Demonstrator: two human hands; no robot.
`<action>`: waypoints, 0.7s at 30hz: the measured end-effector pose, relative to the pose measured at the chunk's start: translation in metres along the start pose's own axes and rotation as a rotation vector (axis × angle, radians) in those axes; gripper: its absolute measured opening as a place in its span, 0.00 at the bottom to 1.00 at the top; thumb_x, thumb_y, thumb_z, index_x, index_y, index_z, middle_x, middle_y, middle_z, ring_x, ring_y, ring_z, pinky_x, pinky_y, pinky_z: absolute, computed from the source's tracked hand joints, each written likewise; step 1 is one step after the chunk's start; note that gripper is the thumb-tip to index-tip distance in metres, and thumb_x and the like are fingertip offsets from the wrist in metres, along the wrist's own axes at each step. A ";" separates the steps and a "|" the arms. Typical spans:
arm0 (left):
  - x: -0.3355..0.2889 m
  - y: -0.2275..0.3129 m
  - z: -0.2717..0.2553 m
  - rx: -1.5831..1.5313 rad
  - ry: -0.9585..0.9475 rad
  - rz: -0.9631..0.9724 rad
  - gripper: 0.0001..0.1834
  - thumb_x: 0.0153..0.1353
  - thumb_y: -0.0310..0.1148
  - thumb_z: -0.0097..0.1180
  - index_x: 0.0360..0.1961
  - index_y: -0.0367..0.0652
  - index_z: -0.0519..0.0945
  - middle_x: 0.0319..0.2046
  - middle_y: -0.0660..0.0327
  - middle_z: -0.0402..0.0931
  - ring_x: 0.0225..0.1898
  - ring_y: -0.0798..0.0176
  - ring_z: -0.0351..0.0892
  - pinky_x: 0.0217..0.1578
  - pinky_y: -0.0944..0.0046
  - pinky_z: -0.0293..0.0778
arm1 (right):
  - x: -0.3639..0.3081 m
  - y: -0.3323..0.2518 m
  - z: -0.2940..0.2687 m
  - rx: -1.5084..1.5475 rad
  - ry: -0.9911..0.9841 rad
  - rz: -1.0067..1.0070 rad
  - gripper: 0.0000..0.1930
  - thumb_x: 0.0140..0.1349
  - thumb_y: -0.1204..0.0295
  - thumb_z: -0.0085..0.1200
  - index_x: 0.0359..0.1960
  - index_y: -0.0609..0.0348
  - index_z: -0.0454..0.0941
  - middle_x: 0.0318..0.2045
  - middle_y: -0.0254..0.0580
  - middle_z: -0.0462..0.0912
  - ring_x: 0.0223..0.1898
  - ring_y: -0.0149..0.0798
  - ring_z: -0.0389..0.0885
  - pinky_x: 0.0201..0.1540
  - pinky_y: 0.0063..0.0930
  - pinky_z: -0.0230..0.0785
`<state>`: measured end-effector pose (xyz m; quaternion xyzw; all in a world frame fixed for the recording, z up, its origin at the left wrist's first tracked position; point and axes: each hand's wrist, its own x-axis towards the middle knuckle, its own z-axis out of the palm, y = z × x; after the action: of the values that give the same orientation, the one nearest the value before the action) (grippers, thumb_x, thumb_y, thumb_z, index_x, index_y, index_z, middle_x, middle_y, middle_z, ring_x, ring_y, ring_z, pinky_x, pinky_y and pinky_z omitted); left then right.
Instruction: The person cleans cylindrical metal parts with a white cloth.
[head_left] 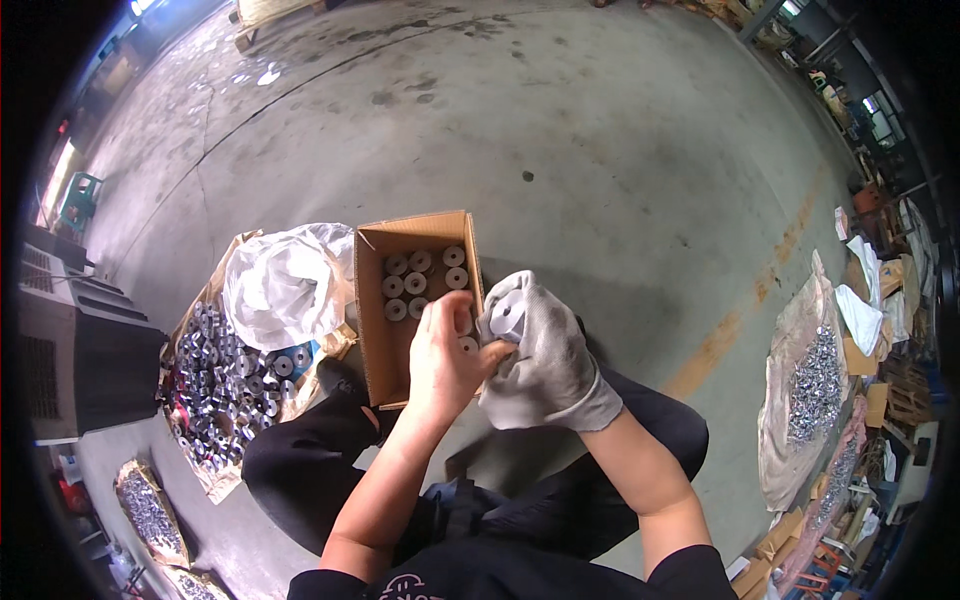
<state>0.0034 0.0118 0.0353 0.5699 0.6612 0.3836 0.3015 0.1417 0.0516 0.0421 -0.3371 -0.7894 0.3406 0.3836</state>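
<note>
My right hand (545, 365), in a grey knit glove, is wrapped around a round metal part (507, 313) with a hole in its flat end. Bare, my left hand (442, 352) hovers over the right side of a cardboard box (376, 335). Its fingers and thumb are apart, and the thumb tip reaches to the glove just below the held part. Inside the box, similar round metal parts (415, 283) stand in rows with their holed ends up. My left hand hides some of the parts near the right wall.
Left of the box, a heap of loose metal parts (230, 385) lies on a spread sack beside a crumpled white plastic bag (290, 285). My folded legs (310, 450) flank the near side. Another sack with small shiny pieces (815, 385) lies far right, and a dark machine (110, 375) stands left.
</note>
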 end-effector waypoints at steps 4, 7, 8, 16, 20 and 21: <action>-0.012 -0.007 0.005 -0.590 -0.291 -0.296 0.17 0.58 0.41 0.59 0.31 0.34 0.76 0.21 0.64 0.73 0.20 0.70 0.71 0.23 0.71 0.70 | -0.004 0.019 0.004 0.272 0.144 0.256 0.10 0.58 0.72 0.53 0.38 0.64 0.69 0.29 0.40 0.77 0.31 0.36 0.77 0.35 0.26 0.70; -0.013 0.009 0.017 -1.276 -0.478 -0.575 0.25 0.67 0.51 0.39 0.42 0.36 0.72 0.26 0.59 0.74 0.24 0.67 0.72 0.25 0.68 0.69 | -0.003 0.011 0.003 0.656 0.245 0.445 0.14 0.68 0.60 0.41 0.37 0.60 0.70 0.29 0.34 0.76 0.31 0.29 0.76 0.33 0.20 0.70; -0.011 0.002 0.022 -1.373 -0.509 -0.498 0.26 0.67 0.53 0.36 0.48 0.40 0.70 0.31 0.59 0.75 0.27 0.65 0.74 0.27 0.66 0.69 | -0.004 0.003 0.000 0.783 0.193 0.628 0.16 0.69 0.58 0.37 0.37 0.59 0.70 0.30 0.34 0.76 0.30 0.29 0.75 0.33 0.20 0.69; -0.019 0.006 0.028 -1.308 -0.255 -0.665 0.22 0.68 0.48 0.39 0.46 0.39 0.71 0.34 0.59 0.76 0.28 0.65 0.74 0.25 0.67 0.67 | -0.006 0.005 0.022 0.924 0.304 0.539 0.16 0.68 0.59 0.42 0.41 0.62 0.72 0.36 0.39 0.76 0.36 0.29 0.73 0.40 0.23 0.68; -0.018 -0.009 0.028 -1.227 -0.357 -0.537 0.21 0.68 0.47 0.39 0.41 0.37 0.72 0.30 0.59 0.75 0.23 0.66 0.72 0.23 0.68 0.67 | -0.002 -0.001 0.009 0.870 0.245 0.706 0.18 0.68 0.60 0.42 0.42 0.66 0.76 0.36 0.40 0.80 0.36 0.28 0.76 0.41 0.25 0.72; -0.016 -0.012 0.027 -1.078 -0.416 -0.455 0.20 0.69 0.46 0.39 0.39 0.37 0.71 0.27 0.59 0.75 0.21 0.67 0.72 0.22 0.69 0.67 | -0.001 -0.002 0.005 0.790 0.206 0.757 0.18 0.68 0.61 0.42 0.39 0.66 0.77 0.32 0.37 0.80 0.33 0.27 0.76 0.37 0.23 0.72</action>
<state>0.0226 -0.0003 0.0103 0.2449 0.4067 0.4704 0.7439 0.1377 0.0482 0.0407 -0.4593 -0.3838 0.6901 0.4067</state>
